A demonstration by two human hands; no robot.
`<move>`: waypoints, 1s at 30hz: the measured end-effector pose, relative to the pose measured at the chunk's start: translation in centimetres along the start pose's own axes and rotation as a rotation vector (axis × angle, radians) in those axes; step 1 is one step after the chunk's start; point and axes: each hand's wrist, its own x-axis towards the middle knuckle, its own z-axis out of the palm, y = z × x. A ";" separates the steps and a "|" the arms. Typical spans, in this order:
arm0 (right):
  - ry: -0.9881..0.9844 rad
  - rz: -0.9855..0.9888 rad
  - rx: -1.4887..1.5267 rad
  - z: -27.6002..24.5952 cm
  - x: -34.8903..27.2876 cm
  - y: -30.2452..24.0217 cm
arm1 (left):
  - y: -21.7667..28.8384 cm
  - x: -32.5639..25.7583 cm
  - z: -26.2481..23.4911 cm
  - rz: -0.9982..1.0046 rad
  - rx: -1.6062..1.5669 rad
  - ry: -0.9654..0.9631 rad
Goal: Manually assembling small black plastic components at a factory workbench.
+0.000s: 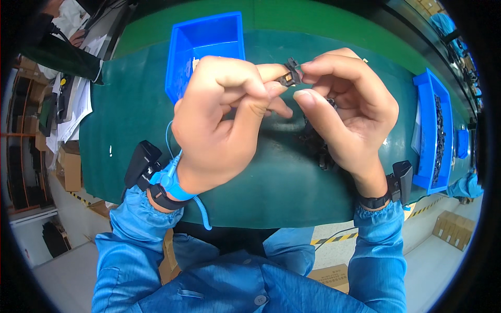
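Observation:
My left hand (222, 112) pinches a small black plastic part (290, 78) between thumb and index finger, above the table. The part has a small orange-gold patch on its face and a raised black piece at its upper end. My right hand (352, 99) is close on the right, its fingers curved. Its index fingertip is at the part's edge; whether it touches I cannot tell. The right thumb is apart from the index finger. A pile of small black parts (324, 159) lies on the table, partly hidden behind my right hand.
A blue bin (206, 31) with a few small light pieces stands at the back left of the green table (130, 125). Another blue bin (424, 120) holding black parts is at the right edge. A coiled blue cord (203, 214) hangs from my left wrist strap. Papers (78, 112) lie far left.

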 end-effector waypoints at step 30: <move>-0.109 -0.303 -0.081 -1.0 1.0 0.4 | 2.2 1.0 -2.6 0.332 0.550 -0.253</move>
